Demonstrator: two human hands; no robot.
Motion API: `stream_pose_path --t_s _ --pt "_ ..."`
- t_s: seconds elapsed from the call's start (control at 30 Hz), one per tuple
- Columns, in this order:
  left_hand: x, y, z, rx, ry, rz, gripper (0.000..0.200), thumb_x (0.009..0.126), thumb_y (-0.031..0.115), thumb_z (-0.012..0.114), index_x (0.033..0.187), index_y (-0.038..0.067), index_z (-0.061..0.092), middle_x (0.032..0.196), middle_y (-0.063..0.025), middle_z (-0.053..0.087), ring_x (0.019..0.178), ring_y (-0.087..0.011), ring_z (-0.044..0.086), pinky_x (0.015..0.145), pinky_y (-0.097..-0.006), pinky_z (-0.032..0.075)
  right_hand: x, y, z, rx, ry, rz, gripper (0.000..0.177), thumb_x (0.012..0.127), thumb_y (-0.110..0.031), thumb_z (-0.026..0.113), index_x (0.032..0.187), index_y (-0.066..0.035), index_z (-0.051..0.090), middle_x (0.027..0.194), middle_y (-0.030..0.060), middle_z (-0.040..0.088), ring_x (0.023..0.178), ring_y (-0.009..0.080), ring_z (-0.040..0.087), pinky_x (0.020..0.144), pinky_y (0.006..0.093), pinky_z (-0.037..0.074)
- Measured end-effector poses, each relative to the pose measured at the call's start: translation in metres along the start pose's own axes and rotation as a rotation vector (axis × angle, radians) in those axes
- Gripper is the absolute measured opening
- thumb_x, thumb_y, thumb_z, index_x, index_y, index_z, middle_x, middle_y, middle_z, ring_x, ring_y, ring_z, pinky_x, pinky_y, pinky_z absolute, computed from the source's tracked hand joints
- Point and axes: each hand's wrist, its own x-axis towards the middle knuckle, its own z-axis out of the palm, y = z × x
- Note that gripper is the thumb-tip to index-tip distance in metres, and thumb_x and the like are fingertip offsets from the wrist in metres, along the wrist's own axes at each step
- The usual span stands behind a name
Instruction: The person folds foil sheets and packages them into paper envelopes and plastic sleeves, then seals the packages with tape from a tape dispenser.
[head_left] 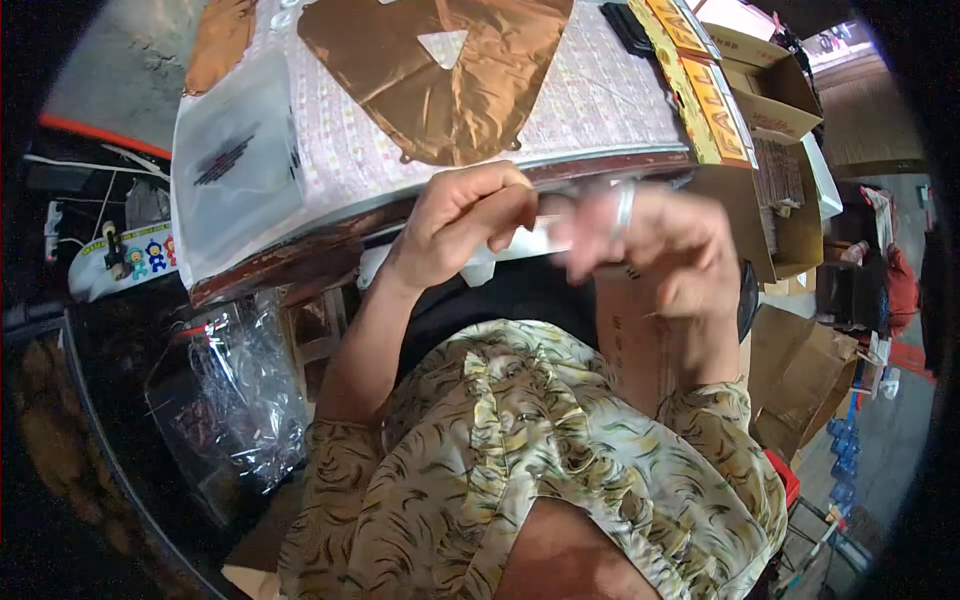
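Observation:
My left hand [470,215] is closed in front of the table edge, thumb pressed against curled fingers; I cannot tell what is pinched in it. To its right, my right hand [660,245] is smeared by motion, with a pale ring-like band [624,208] on a finger. Just beyond both hands lies a flat bronze foil letter balloon [480,100], shaped like an A with a triangular opening and small tabs along its near edge. A white crumpled piece [480,270] shows below the hands, near my lap.
A translucent plastic bag [240,170] covers the table's left corner. More bronze foil [222,45] lies behind it. Yellow packs marked "FALL" [715,110] line the right side, beside open cardboard boxes [770,80]. Clear plastic wrappers [250,390] hang at lower left.

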Motion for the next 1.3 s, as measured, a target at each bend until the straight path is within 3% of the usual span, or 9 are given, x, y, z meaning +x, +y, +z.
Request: stream_pose_path --t_s 0.13,0.2,0.33,0.47,0.83,0.97,1.1,1.2,1.3 --pt "0.005 0.000 0.008 -0.041 -0.076 -0.058 0.029 0.107 0.018 0.049 0.091 -0.001 0.064 0.071 0.0016 0.055 0.064 -0.0053 0.051 0.061 -0.0229 0.042 0.005 0.006 -0.011 -1.135 0.143 0.100 0.055 0.091 -0.017 0.075 0.138 0.005 0.057 0.130 0.0211 0.067 0.117 0.0271 0.066 0.102 0.0397 0.051" --pt "0.007 0.004 0.002 -0.055 0.000 0.013 0.029 0.107 0.018 0.049 0.092 -0.002 0.065 0.071 0.0012 0.056 0.065 -0.0057 0.052 0.062 -0.0237 0.044 0.013 -0.003 -0.013 -0.962 -0.183 0.406 0.041 0.091 -0.006 0.072 0.130 0.005 0.063 0.116 0.0176 0.074 0.102 0.0249 0.072 0.095 0.0363 0.053" --pt "0.007 0.000 0.001 0.094 -0.010 -0.035 0.031 0.108 0.022 0.051 0.094 -0.003 0.065 0.076 -0.0007 0.058 0.066 -0.0066 0.053 0.064 -0.0245 0.046 0.009 0.005 -0.015 -0.084 -0.147 0.059 0.045 0.092 -0.003 0.065 0.130 0.019 0.056 0.123 0.0279 0.068 0.110 0.0318 0.070 0.100 0.0406 0.052" --pt "0.004 -0.002 0.000 -0.068 -0.023 -0.095 0.032 0.108 0.021 0.051 0.095 -0.003 0.067 0.079 -0.0013 0.061 0.071 -0.0072 0.055 0.066 -0.0239 0.046 0.017 0.005 -0.017 -1.025 0.201 0.155 0.046 0.099 -0.008 0.065 0.143 0.001 0.055 0.129 0.0124 0.068 0.103 0.0192 0.067 0.090 0.0330 0.054" --pt "-0.007 0.015 -0.016 -0.105 -0.097 -0.030 0.025 0.098 0.010 0.055 0.083 -0.004 0.069 0.083 -0.0057 0.062 0.076 -0.0095 0.057 0.071 -0.0261 0.047 0.009 0.025 -0.036 -1.452 0.162 0.023 0.019 0.089 -0.009 0.075 0.107 -0.001 0.073 0.092 0.0139 0.071 0.089 0.0313 0.063 0.093 0.0403 0.046" --pt "-0.010 0.010 -0.034 -0.267 -0.014 -0.024 0.026 0.099 0.013 0.055 0.082 -0.003 0.067 0.083 -0.0079 0.060 0.073 -0.0122 0.055 0.069 -0.0271 0.045 0.011 -0.006 -0.026 -0.914 -0.130 0.372 0.010 0.094 -0.009 0.071 0.093 0.000 0.074 0.091 0.0130 0.075 0.077 0.0236 0.067 0.077 0.0401 0.050" --pt "-0.014 0.009 -0.041 -0.337 -0.023 0.010 0.028 0.098 0.016 0.057 0.080 -0.002 0.066 0.080 -0.0075 0.057 0.072 -0.0126 0.052 0.068 -0.0280 0.043 -0.001 -0.004 -0.038 -0.069 -0.245 0.147 0.019 0.092 -0.013 0.071 0.080 0.003 0.071 0.077 0.0171 0.074 0.069 0.0226 0.071 0.065 0.0360 0.048" --pt "-0.016 0.012 -0.032 -0.048 -0.103 -0.052 0.025 0.098 0.013 0.056 0.081 -0.002 0.067 0.081 -0.0049 0.058 0.073 -0.0120 0.053 0.067 -0.0288 0.043 0.013 0.011 -0.029 0.182 -0.185 -0.175 0.034 0.095 -0.023 0.068 0.115 0.005 0.064 0.104 0.0217 0.072 0.088 0.0278 0.069 0.081 0.0404 0.049" --pt "-0.011 0.017 -0.015 0.158 -0.258 -0.043 0.019 0.096 0.008 0.057 0.084 -0.001 0.069 0.082 -0.0014 0.059 0.073 -0.0104 0.052 0.067 -0.0269 0.042 0.021 0.001 -0.011 -0.327 0.141 -0.109 0.055 0.098 -0.017 0.064 0.146 0.005 0.050 0.137 0.0241 0.062 0.120 0.0329 0.063 0.106 0.0449 0.048"
